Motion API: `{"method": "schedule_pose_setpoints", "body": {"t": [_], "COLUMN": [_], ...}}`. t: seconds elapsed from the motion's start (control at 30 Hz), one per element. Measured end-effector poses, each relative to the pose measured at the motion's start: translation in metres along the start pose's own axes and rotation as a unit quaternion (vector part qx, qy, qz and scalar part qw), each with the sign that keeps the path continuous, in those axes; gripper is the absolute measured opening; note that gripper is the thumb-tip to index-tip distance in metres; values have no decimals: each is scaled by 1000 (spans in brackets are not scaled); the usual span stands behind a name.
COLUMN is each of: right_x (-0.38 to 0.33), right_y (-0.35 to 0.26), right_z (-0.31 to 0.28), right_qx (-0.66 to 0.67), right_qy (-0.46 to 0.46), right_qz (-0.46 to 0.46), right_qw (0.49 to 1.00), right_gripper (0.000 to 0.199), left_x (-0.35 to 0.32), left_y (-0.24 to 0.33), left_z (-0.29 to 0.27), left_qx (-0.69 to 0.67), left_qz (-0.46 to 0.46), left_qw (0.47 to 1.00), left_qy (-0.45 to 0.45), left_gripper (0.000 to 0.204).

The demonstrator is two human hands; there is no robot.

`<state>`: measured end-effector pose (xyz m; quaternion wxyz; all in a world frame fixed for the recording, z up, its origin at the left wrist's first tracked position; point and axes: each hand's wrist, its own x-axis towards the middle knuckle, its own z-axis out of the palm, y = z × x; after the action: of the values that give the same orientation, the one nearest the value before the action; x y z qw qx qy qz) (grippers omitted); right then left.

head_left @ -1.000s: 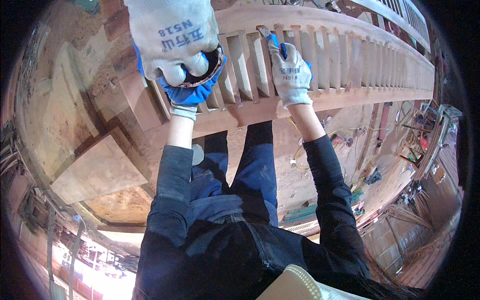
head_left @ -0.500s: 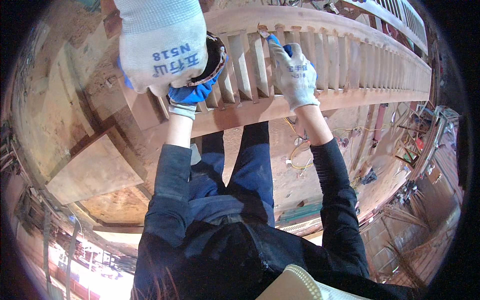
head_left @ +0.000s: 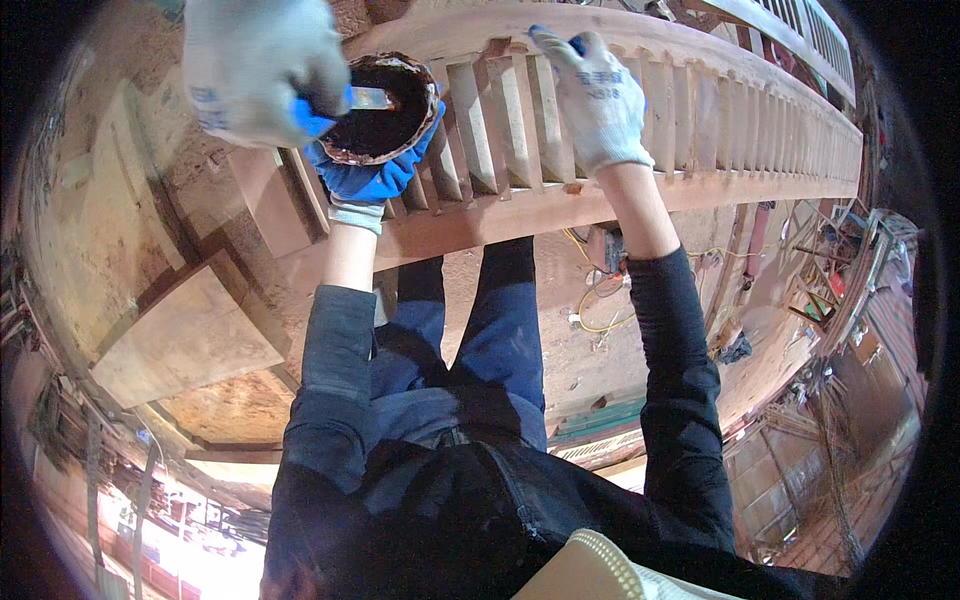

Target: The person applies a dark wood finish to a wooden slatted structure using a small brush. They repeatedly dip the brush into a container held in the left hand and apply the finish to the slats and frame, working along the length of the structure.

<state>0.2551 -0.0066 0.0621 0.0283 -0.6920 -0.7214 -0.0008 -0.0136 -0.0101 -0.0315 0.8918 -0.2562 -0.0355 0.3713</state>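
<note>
My left hand (head_left: 372, 182), in a white glove with a blue palm, is closed under a round bowl (head_left: 432, 118) and holds it up. Dark brown paste (head_left: 395, 125) coats its inside. From the upper left a co-worker's gloved hand (head_left: 265, 75) reaches over the bowl, and a flat metal blade (head_left: 370, 98) shows in the bowl beside its fingers. My right hand (head_left: 598, 100), gloved too, is at the top rail of a slatted wooden frame (head_left: 640, 35). Its index finger stretches along the rail while the others curl; whatever they hold is hidden.
Brown filler patches (head_left: 497, 47) mark the rail above the slats. A second slatted frame (head_left: 785, 30) stands at the far right. Boards (head_left: 190, 335) lie at left. A yellow cord (head_left: 610, 325) and a power tool (head_left: 605, 248) are on the floor beyond my right forearm.
The co-worker's hand has moved left, uncovering the bowl and the blade. My left hand and bowl have shifted slightly left. My right hand has moved up and slightly right along the rail.
</note>
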Motion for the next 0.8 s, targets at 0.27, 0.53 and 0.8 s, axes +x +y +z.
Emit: {"method": "schedule_pose_setpoints", "body": {"t": [0.27,0.53,0.8], "right_x": [-19,-40,-51], "right_y": [1,-14,-32], "right_z": [-7,28,37], "right_qx": [22,-14,-22], "right_qy": [-19,-42,-17], "right_qz": [23,22,-18], "right_qw": [999,999,999], "right_gripper": [33,53,52], "left_x": [7,11,12], "left_y": [-14,-19,-21], "left_z": [15,17,26], "left_qx": [1,-25,-31], "left_qz": [96,72,94], "left_qw": [995,997,995], "left_qy": [33,-25,2], "left_gripper": [110,103,94]}}
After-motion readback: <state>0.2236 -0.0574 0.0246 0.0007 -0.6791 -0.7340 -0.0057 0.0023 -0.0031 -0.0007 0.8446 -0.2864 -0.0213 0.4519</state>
